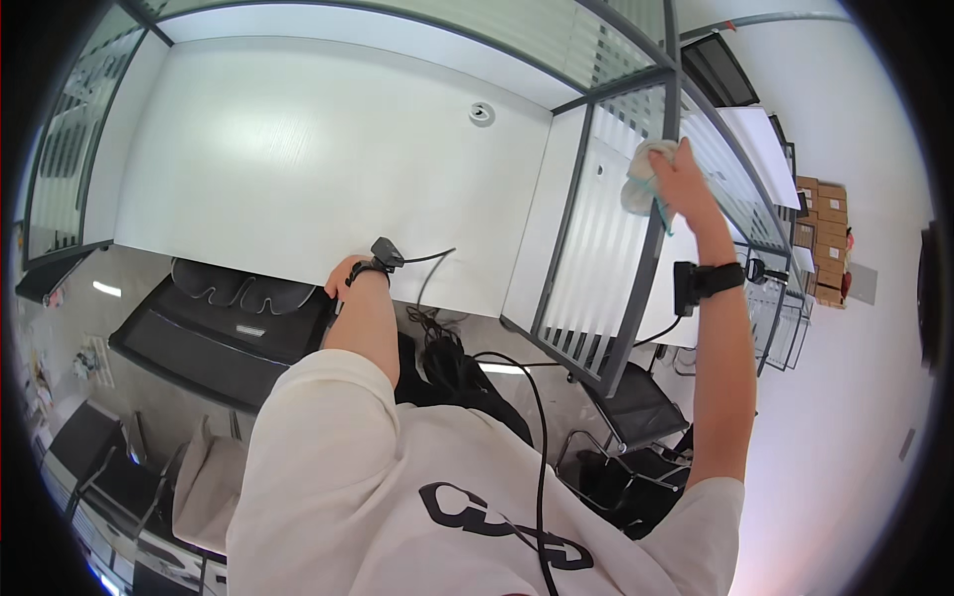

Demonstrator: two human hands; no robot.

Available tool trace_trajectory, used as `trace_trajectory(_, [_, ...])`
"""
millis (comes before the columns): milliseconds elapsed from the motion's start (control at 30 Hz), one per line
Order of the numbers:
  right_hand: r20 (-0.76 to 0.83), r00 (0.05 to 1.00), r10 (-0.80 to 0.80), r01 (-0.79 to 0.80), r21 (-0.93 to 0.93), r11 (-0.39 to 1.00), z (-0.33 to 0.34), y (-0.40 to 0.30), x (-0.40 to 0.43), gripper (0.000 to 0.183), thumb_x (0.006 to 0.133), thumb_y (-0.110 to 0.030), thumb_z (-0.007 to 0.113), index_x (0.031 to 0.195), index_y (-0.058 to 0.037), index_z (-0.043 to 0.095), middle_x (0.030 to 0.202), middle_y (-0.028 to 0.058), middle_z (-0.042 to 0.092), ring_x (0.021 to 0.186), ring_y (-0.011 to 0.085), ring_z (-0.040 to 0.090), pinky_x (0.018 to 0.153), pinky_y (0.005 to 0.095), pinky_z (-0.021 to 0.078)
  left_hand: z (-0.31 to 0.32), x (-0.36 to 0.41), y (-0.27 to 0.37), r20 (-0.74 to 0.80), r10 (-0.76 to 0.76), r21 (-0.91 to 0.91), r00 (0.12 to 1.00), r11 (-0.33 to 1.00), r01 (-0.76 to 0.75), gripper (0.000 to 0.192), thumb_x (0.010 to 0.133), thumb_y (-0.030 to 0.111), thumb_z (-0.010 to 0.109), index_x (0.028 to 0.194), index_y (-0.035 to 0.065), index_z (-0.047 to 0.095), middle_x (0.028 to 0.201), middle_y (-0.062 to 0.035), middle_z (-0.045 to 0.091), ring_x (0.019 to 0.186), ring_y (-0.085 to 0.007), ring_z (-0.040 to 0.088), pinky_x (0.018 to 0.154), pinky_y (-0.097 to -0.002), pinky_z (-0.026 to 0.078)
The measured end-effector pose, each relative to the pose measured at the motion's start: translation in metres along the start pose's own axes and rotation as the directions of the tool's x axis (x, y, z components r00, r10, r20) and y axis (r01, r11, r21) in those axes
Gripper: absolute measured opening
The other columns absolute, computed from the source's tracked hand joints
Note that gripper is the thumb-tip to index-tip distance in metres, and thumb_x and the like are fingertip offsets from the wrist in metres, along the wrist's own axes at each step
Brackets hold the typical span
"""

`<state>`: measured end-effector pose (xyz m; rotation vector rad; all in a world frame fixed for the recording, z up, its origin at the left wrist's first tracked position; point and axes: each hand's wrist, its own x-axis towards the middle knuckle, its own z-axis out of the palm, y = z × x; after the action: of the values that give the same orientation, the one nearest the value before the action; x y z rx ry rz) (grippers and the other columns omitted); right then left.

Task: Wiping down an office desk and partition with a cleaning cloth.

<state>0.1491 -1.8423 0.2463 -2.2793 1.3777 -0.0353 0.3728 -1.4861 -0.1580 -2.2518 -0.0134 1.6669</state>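
Observation:
A pale cleaning cloth with a teal edge is bunched in my right hand. It lies against the dark frame rail on top of the ribbed glass partition at the right side of the desk. My left hand is low at the front edge of the white desk, beside the black mesh chair. Its fingers are mostly hidden by the wrist, so I cannot tell whether they grip anything. Both wrists carry strapped black devices with cables.
A round cable grommet is set in the desktop. Black cables run across my shirt and off to the right. Another black chair stands beyond the partition's lower end. Stacked cardboard boxes are at the far right.

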Motion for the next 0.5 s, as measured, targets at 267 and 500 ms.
trace_trajectory(267, [-0.059, 0.997, 0.048, -0.048, 0.007, 0.999, -0.014, 0.003, 0.08, 0.059, 0.096, -0.037, 0.06, 0.122, 0.0127, 0.045, 0.118, 0.0291, 0.062, 0.111, 0.0331, 0.063, 0.095, 0.0378, 0.0472, -0.005, -0.019, 0.001, -0.029, -0.041, 0.058, 0.999, 0.997, 0.042, 0.046, 0.093, 0.033, 0.05, 0.132, 0.0077, 0.053, 0.115, -0.0093, 0.072, 0.097, -0.0236, 0.071, 0.087, -0.0414, 0.053])
trace_trajectory(500, [-0.201, 0.979, 0.026, -0.012, 0.069, 0.998, -0.013, 0.006, 0.123, 0.059, 0.097, -0.04, 0.061, 0.122, 0.0087, 0.041, 0.115, 0.0237, 0.059, 0.108, 0.0284, 0.06, 0.093, 0.0365, 0.0465, -0.016, -0.027, -0.012, -0.08, 0.003, 0.115, 0.997, 0.993, 0.007, 0.041, 0.09, 0.03, 0.057, 0.126, 0.0109, 0.059, 0.113, -0.0076, 0.073, 0.098, -0.0235, 0.071, 0.084, -0.0442, 0.054])
